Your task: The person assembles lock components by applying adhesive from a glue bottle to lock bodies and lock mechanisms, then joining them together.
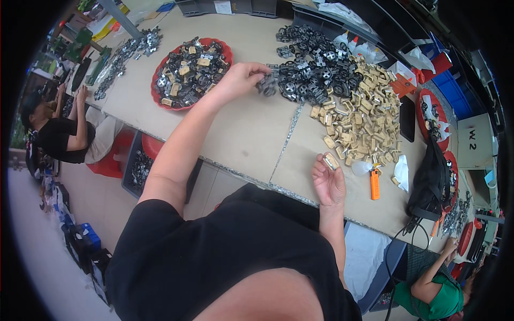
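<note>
My left hand (243,80) reaches over the far middle of the table, its fingers closed on a small black part (266,85) that is blurred. Just to its right lies a heap of black parts (316,67), some with silver wheel-like faces. Close to the table's front edge my right hand (330,184) is palm up, its fingers and thumb closed round a brass-coloured padlock-like piece (331,161). Many similar pieces with silver loops form a pile (364,120) beyond it. A red scalloped tray (156,90) of mixed black and brass parts stands left of my left hand.
An orange lighter-like item (375,184) and a small white bottle (361,168) lie right of my right hand. A black bag (428,184) rests farther right. Dark bins (227,7) line the back. Other people sit at left (64,136) and lower right (436,294).
</note>
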The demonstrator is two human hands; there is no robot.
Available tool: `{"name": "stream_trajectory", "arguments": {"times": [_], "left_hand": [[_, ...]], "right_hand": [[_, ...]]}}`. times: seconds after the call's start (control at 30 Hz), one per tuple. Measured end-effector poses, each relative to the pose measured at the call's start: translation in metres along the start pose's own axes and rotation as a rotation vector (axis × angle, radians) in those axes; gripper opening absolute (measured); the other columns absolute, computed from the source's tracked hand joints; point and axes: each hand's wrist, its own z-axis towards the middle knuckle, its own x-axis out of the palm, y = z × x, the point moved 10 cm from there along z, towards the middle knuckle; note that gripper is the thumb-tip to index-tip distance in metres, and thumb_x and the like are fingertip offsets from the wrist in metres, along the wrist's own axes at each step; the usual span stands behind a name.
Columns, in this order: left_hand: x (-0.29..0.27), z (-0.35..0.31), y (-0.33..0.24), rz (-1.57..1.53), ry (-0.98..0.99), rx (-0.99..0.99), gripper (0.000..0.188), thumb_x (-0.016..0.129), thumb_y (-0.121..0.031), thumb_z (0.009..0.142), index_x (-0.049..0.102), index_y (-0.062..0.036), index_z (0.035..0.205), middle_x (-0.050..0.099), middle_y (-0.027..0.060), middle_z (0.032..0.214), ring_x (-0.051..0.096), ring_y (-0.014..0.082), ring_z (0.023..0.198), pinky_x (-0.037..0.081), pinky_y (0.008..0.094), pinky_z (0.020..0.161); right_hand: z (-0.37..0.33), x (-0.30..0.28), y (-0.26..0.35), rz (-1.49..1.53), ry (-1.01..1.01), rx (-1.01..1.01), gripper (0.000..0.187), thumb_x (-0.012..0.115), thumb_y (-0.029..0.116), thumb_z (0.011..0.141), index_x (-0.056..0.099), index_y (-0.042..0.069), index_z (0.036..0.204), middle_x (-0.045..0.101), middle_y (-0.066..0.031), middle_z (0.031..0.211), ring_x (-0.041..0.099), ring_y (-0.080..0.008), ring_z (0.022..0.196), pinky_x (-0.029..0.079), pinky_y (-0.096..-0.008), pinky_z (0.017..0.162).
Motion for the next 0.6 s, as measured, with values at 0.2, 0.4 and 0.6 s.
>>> {"name": "stream_trajectory", "arguments": {"times": [0.2,0.4,0.6], "left_hand": [[0.066,-0.065,-0.063,0.612,0.291,0.742,0.020,0.052,0.000,0.066,0.056,-0.0035,0.085,0.057,0.0070,0.091,0.052,0.0222,0.093,0.047,0.0314,0.071],[0.094,-0.111,-0.083,0.793,0.525,1.199,0.019,0.048,-0.010,0.071,0.054,-0.0097,0.089,0.052,0.0039,0.107,0.043,0.0197,0.109,0.049,0.0286,0.068],[0.090,-0.117,-0.111,0.772,0.437,1.246,0.031,0.046,-0.008,0.077,0.050,-0.0093,0.109,0.050,0.0076,0.114,0.046,0.0246,0.106,0.046,0.0330,0.076]], "right_hand": [[0.001,-0.004,0.001,0.005,-0.007,-0.003,0.047,0.065,0.023,0.074,0.046,-0.003,0.108,0.049,-0.0125,0.099,0.044,-0.0140,0.079,0.038,-0.0240,0.067],[0.001,0.000,0.000,-0.013,-0.023,0.000,0.049,0.067,0.022,0.072,0.045,-0.003,0.108,0.049,-0.0121,0.098,0.045,-0.0140,0.079,0.039,-0.0240,0.067],[0.002,0.006,0.003,-0.084,-0.022,-0.010,0.049,0.067,0.016,0.070,0.043,-0.003,0.107,0.045,-0.0119,0.096,0.044,-0.0121,0.075,0.041,-0.0217,0.063]]}}
